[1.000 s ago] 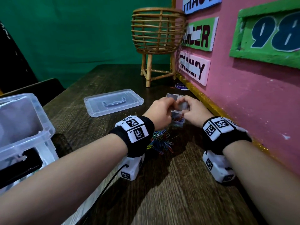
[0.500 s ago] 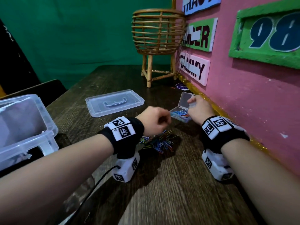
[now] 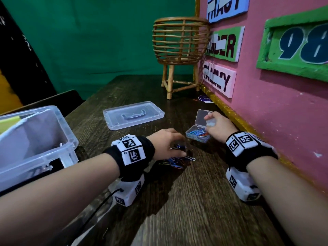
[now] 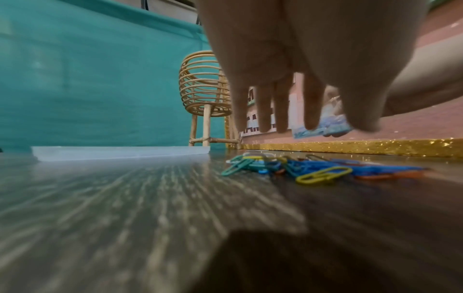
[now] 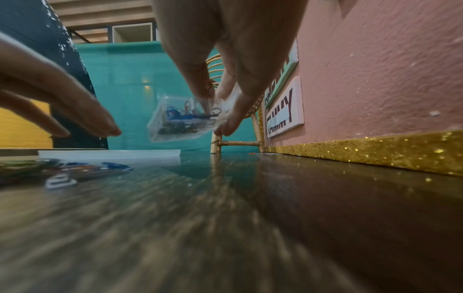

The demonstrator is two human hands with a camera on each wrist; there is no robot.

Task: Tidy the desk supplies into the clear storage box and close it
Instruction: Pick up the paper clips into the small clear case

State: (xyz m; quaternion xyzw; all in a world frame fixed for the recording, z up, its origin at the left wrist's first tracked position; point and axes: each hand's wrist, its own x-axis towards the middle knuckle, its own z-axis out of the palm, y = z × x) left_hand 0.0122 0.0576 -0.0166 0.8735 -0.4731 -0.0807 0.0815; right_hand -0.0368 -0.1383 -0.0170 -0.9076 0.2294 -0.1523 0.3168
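Desk (image 3: 195,201): right hand (image 3: 219,126) gripping case (image 3: 197,134) (tilted)

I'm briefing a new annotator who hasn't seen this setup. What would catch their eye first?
Probably the loose coloured paper clips heaped on the dark wooden desk, with the left hand reaching down over them. Just beyond, the right hand holds a small clear clip case, lid open, off the desk beside the pink wall.

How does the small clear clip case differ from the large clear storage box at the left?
The small clip case is held by the right hand; the large storage box stands untouched. The case's hinged lid stays attached; the box's lid lies apart on the desk. Both are open, clear plastic.
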